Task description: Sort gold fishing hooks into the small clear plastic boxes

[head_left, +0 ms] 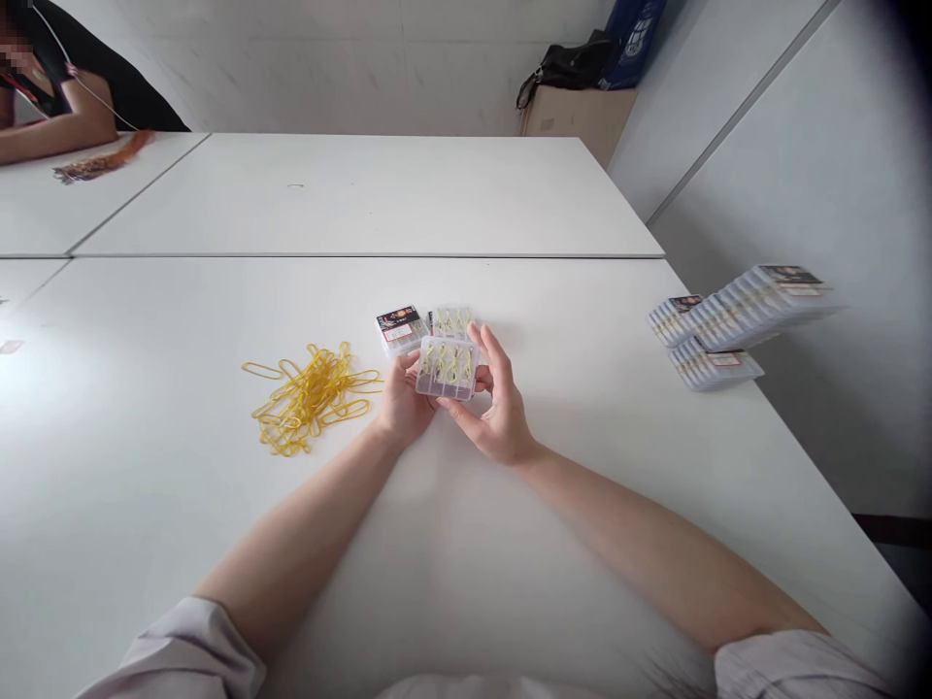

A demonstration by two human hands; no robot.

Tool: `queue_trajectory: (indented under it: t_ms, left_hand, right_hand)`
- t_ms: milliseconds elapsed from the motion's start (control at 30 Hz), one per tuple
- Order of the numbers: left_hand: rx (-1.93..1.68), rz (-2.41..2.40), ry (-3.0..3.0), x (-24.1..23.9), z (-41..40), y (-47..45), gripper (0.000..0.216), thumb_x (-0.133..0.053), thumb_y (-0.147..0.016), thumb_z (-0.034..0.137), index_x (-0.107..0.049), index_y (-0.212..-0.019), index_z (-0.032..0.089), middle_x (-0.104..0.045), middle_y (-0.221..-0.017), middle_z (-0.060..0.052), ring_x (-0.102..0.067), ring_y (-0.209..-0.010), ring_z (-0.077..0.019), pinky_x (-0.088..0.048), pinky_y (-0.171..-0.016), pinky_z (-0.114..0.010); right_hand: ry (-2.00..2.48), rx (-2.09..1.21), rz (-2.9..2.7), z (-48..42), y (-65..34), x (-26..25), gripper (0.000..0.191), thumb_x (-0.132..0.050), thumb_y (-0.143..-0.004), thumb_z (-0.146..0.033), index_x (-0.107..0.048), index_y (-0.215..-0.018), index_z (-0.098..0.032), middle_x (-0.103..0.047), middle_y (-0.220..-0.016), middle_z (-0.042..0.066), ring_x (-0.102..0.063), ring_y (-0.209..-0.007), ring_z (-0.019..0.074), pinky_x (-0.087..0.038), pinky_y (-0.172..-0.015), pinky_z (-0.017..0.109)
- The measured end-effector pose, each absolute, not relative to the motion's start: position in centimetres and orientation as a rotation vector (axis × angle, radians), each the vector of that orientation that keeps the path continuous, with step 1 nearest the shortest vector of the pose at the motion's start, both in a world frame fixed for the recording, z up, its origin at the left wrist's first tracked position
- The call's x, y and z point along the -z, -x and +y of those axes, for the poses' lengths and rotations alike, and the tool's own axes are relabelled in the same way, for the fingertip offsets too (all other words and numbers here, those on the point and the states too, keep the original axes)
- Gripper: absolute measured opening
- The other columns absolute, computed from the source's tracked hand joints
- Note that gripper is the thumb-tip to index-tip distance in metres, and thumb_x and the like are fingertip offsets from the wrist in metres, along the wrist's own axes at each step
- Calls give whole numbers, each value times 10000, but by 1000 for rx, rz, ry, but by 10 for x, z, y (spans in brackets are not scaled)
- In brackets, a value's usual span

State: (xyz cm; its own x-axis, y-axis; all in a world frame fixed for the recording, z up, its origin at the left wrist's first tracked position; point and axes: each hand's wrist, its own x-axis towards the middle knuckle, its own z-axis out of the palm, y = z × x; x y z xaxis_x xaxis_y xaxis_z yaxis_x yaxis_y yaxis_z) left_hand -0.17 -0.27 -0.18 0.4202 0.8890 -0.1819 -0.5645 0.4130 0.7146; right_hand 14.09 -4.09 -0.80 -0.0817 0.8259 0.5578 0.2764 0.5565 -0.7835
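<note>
A clear plastic case point(447, 369) with several yellow-green pieces side by side in it is held up over the table in front of me. My left hand point(406, 406) grips its left side, with the fingers partly hidden beneath. On the right side, my right hand point(502, 417) is curved round the case, thumb at the lower edge and fingers by the right edge. Just behind lie a case with a black label point(399, 325) and another clear case point(452, 319) with similar pieces. Left of my left hand spreads a loose heap of yellow rubber bands point(310, 398).
Stacks of similar cases point(743, 306) stand at the table's right edge. White tables point(393, 209) join beyond. A person's forearm point(65, 136) rests at the far left near an orange-brown bundle point(106, 160). A black bag point(575, 63) sits on a cardboard box point(575, 115).
</note>
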Motion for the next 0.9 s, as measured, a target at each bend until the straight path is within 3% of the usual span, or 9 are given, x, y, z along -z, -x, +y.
queue_trajectory:
  t_ms: [400, 633, 800, 900]
  left_hand:
    - [-981, 652, -700, -2, -5, -1, 537, -533, -827, 578, -642, -1146, 159, -757, -990, -122, -712, -1052, -362, -569, -894, -493]
    - [-859, 594, -696, -5, -10, 2, 567, -526, -809, 615, -682, -1113, 163, -751, -950, -117, -706, -1015, -347, -556, -894, -474]
    - [-965, 638, -867, 2, -10, 0, 621, -515, -821, 680, -706, -1080, 148, -732, -915, -123, -690, -884, -278, -556, -786, -394]
    - [-1136, 759, -1193, 7, -9, 0, 588, -551, -847, 685, -750, -1025, 162, -706, -963, -115, -638, -845, -229, -530, -741, -337]
  right_hand:
    - [1012, -569, -1659, -40, -141, 12, 873, -674, -926, -299, -119, -1599, -322, -401, -1556, 197, -673, -920, 206, -622, -731, 359]
    - [1041, -274, -1671, -41, -141, 10, 781, -633, -944, -316, -179, -1579, -332, -448, -1462, 168, -492, -1352, 320, -616, -898, 454]
    - [1026, -123, -1698, -40, -144, 8, 764, -627, -950, -327, -194, -1580, -322, -496, -1442, 166, -499, -1367, 324, -521, -1053, 533]
    - [1074, 44, -1804, -39, -147, 7, 716, -584, -974, -330, -202, -1580, -316, -517, -1472, 159, -463, -1419, 347, -351, -1173, 635]
